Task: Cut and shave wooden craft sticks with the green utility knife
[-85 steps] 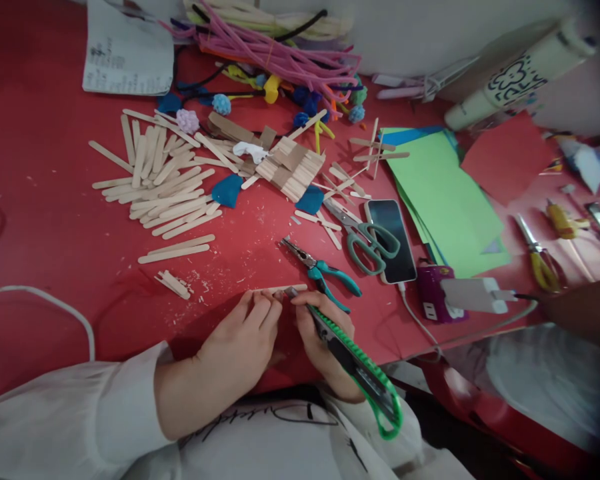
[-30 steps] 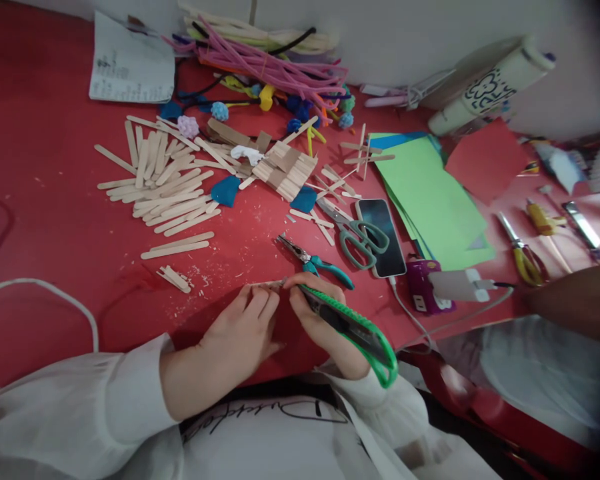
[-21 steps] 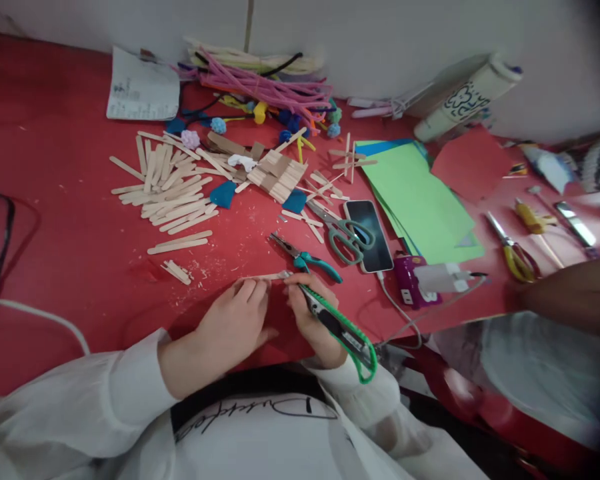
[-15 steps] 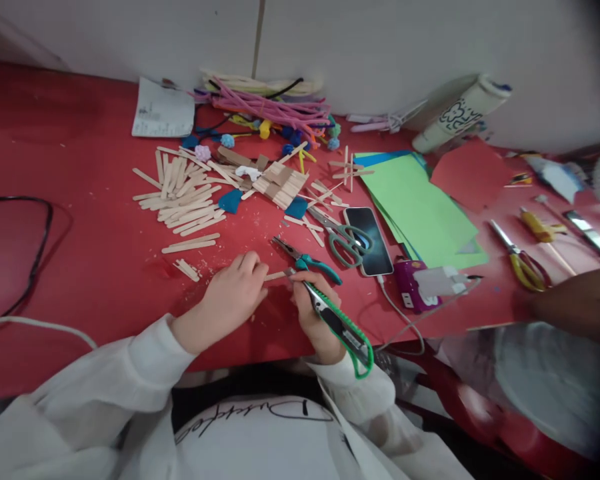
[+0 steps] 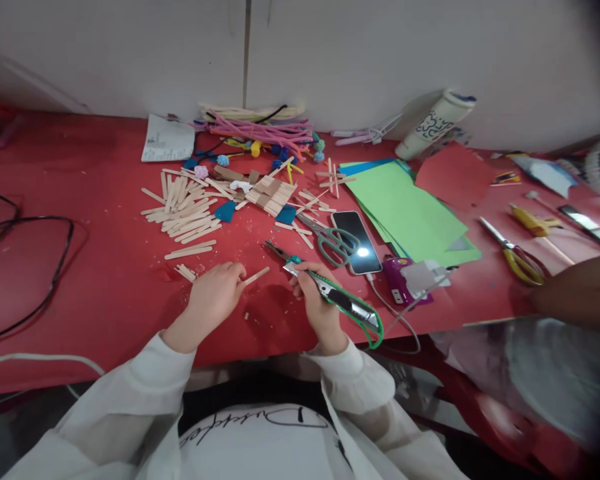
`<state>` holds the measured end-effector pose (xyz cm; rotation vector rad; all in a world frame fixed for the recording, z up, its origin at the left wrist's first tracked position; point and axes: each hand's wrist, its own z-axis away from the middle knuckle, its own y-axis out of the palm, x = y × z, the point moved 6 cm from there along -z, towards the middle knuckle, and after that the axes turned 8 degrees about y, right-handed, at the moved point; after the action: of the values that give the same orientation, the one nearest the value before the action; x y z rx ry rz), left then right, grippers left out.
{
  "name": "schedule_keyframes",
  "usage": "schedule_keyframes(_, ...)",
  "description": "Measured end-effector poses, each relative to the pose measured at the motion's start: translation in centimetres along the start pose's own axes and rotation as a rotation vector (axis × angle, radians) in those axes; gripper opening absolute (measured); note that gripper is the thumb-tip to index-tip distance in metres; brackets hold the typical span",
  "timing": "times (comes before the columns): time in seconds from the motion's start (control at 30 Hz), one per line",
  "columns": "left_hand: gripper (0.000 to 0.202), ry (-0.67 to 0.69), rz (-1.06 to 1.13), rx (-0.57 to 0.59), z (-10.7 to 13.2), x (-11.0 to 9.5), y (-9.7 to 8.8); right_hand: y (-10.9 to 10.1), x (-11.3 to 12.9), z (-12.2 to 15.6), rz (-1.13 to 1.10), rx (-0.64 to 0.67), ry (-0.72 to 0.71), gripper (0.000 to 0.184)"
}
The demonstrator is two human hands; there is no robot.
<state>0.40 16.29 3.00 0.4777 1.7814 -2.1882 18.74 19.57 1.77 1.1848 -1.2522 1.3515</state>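
My left hand (image 5: 215, 297) is closed on a wooden craft stick (image 5: 257, 275), whose free end points up and to the right. Between the fingers of my right hand (image 5: 317, 300) is a green utility knife (image 5: 347, 301), its blade toward the upper left and apart from the stick. Pliers (image 5: 280, 251) with teal handles lie just beyond the knife, partly hidden by it. Short cut stick pieces (image 5: 185, 272) rest beside my left hand, and a small chip (image 5: 247, 316) lies between the hands. Behind them is a heap of craft sticks (image 5: 180, 207).
Grey-handled scissors (image 5: 337, 245) overlap a phone (image 5: 359, 241) on the red table (image 5: 105, 267). Green paper sheets (image 5: 410, 210), a purple adapter (image 5: 403, 283) with cables and a tumbler (image 5: 433, 125) stand to the right. Another person's arm (image 5: 575, 297) reaches in at the right edge.
My left hand has drawn the craft stick left, away from the knife. My right hand has lifted the knife's blade off the stick. The view has shifted slightly.
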Motion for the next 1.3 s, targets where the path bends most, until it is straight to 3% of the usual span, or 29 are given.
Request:
schedule_keyframes(0.17,0.010,-0.032,0.154,-0.053,-1.0,0.2,-0.8,0.5,1.8,-1.5,-0.041,0.081,0.026,0.012)
schedule_keyframes(0.33,0.010,-0.044,0.494,-0.123,-3.4,0.0,-0.6,1.0,1.7,-2.1,-0.105,0.081,-0.010,0.018)
schedule_keyframes(0.47,0.020,-0.037,0.799,-0.066,-4.5,-0.9,0.6,1.0,1.3,-1.6,-0.009,0.003,-0.061,0.020)
schedule_keyframes(0.67,0.023,-0.030,1.003,-0.020,-4.5,-1.3,0.6,2.0,2.2,-1.4,0.061,0.095,-0.163,0.022)
schedule_keyframes(0.77,0.026,-0.013,1.017,-0.022,-4.7,-0.8,0.0,2.2,2.2,-1.4,0.104,0.118,-0.161,0.019)
schedule_keyframes(0.9,0.025,-0.011,0.956,-0.165,-5.0,1.0,-1.2,2.4,2.5,-1.2,0.143,0.167,-0.096,0.017)
schedule_keyframes(1.1,0.021,0.031,0.627,-0.005,-4.8,1.9,0.2,2.3,2.9,-0.9,0.272,0.202,-0.173,0.012)
schedule_keyframes(1.3,0.010,0.027,0.459,-0.041,-4.9,1.9,0.3,2.8,2.0,-0.6,0.337,0.243,-0.235,0.014)
